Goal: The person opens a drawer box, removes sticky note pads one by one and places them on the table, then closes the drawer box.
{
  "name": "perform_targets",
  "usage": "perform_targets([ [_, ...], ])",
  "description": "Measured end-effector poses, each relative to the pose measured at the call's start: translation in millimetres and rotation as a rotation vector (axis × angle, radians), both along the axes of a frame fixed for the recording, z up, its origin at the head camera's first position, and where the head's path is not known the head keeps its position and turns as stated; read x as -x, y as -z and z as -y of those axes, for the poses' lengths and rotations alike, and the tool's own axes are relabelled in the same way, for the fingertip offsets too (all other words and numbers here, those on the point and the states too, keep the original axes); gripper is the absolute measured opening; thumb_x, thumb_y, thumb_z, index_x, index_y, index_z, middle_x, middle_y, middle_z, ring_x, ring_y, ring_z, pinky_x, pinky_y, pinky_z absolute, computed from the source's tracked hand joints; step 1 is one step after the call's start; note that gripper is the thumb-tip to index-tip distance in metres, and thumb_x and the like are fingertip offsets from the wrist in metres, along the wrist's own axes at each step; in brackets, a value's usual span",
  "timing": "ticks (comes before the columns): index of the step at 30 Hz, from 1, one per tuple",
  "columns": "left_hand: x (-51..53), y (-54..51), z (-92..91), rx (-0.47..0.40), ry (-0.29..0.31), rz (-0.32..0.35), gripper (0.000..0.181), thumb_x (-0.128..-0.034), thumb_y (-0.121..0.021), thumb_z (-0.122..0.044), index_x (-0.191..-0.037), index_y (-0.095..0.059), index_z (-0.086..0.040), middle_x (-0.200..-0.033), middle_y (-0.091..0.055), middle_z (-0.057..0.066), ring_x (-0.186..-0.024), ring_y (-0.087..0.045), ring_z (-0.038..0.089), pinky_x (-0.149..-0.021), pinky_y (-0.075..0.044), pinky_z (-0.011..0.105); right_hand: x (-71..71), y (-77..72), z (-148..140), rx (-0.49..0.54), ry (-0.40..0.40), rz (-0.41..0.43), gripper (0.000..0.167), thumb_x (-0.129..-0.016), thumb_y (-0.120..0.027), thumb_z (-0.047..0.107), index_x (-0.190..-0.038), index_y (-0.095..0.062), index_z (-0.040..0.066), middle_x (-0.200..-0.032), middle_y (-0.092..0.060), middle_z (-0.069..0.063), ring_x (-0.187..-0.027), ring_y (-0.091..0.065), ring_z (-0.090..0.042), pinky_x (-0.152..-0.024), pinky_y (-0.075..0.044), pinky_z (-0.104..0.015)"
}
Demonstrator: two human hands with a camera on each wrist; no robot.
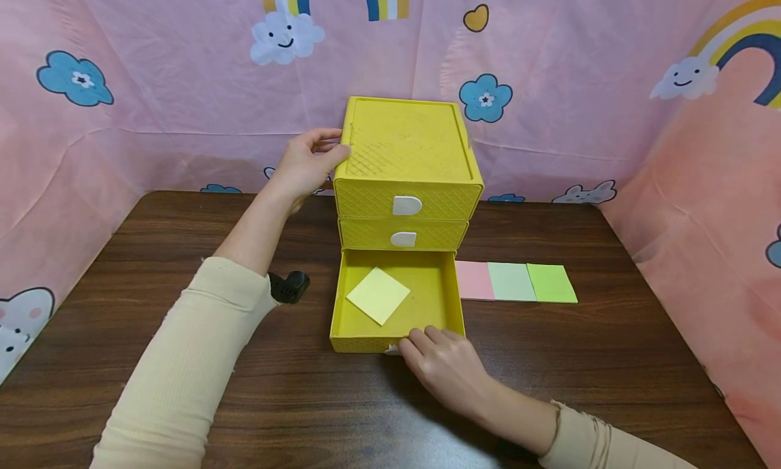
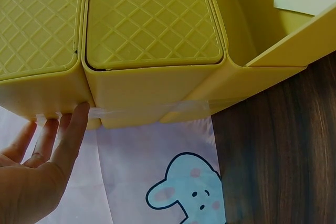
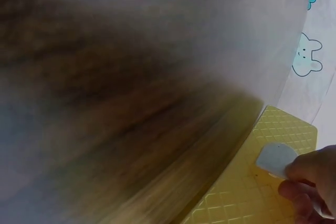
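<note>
A yellow drawer unit [image 1: 405, 137] stands on the table, its bottom drawer [image 1: 436, 306] pulled out and the upper two closed. Inside that drawer lies a pale yellow sticky note pad [image 1: 378, 296], turned cornerwise. My left hand [image 1: 308, 160] rests against the unit's left side near the top, and in the left wrist view its fingers [image 2: 73, 129] are extended along that wall. At the bottom drawer's front, my right hand [image 1: 448, 367] has curled fingers. The right wrist view shows it pinching the white handle [image 3: 276, 158].
Pink [image 1: 474, 280], pale mint [image 1: 511, 282] and bright green [image 1: 552, 283] sticky note pads lie in a row on the dark wooden table [image 1: 586, 360], right of the drawer. A pink patterned cloth [image 1: 390, 62] hangs behind and at both sides.
</note>
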State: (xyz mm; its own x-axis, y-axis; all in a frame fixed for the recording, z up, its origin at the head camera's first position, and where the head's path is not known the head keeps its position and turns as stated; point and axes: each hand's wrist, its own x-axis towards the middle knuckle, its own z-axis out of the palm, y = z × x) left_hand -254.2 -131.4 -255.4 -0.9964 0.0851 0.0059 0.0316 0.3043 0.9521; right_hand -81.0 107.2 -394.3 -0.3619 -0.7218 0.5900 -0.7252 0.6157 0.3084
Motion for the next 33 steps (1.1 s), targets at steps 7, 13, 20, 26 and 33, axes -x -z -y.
perform_targets([
  [7,0.6,-0.4,-0.3,-0.018,0.002,0.005,0.050,-0.0906,-0.056,-0.030,-0.137,-0.043,-0.016,-0.133,-0.044,0.007,-0.114,-0.048,0.020,-0.077,-0.054,0.030,-6.1,-0.9,-1,-0.015,-0.009,0.013,0.035,-0.097,-0.032,0.011,-0.069,-0.052,0.012,-0.062,-0.047,0.005,-0.049,-0.041,-0.010,-0.040,-0.028,-0.017],
  [13,0.0,-0.8,-0.7,-0.029,-0.001,0.013,0.050,-0.0904,-0.056,-0.030,-0.137,-0.044,-0.016,-0.133,-0.044,0.006,-0.112,-0.049,0.019,-0.079,-0.054,0.033,-11.4,-1.2,-1,-0.021,-0.015,0.019,0.034,-0.097,-0.032,0.008,-0.068,-0.051,0.012,-0.061,-0.047,0.005,-0.048,-0.040,-0.010,-0.041,-0.025,-0.016],
  [20,-0.7,-0.8,-0.2,0.009,-0.002,0.003,0.050,-0.0904,-0.056,-0.032,-0.137,-0.044,-0.017,-0.133,-0.045,0.006,-0.115,-0.048,0.018,-0.080,-0.053,0.030,-17.2,-2.4,-1,-0.030,-0.018,0.021,0.035,-0.096,-0.031,0.006,-0.068,-0.051,0.012,-0.061,-0.046,0.005,-0.048,-0.038,-0.009,-0.041,-0.023,-0.016],
  [26,-0.8,-0.3,-0.1,0.016,-0.002,-0.001,0.050,-0.0904,-0.055,-0.032,-0.137,-0.044,-0.017,-0.134,-0.045,0.006,-0.116,-0.047,0.018,-0.080,-0.052,0.029,-21.1,-7.2,0,-0.025,-0.029,0.008,0.035,-0.096,-0.031,0.005,-0.068,-0.051,0.013,-0.061,-0.047,0.006,-0.047,-0.036,-0.008,-0.044,-0.017,-0.013],
  [33,0.2,-0.2,-0.4,0.025,-0.009,-0.008,0.050,-0.0905,-0.055,-0.032,-0.137,-0.044,-0.017,-0.133,-0.045,0.006,-0.116,-0.047,0.018,-0.086,-0.049,0.030,-24.7,-12.3,0,-0.028,-0.039,-0.002,0.033,-0.095,-0.032,0.006,-0.068,-0.050,0.012,-0.061,-0.046,0.006,-0.048,-0.037,-0.008,-0.043,-0.018,-0.013],
])
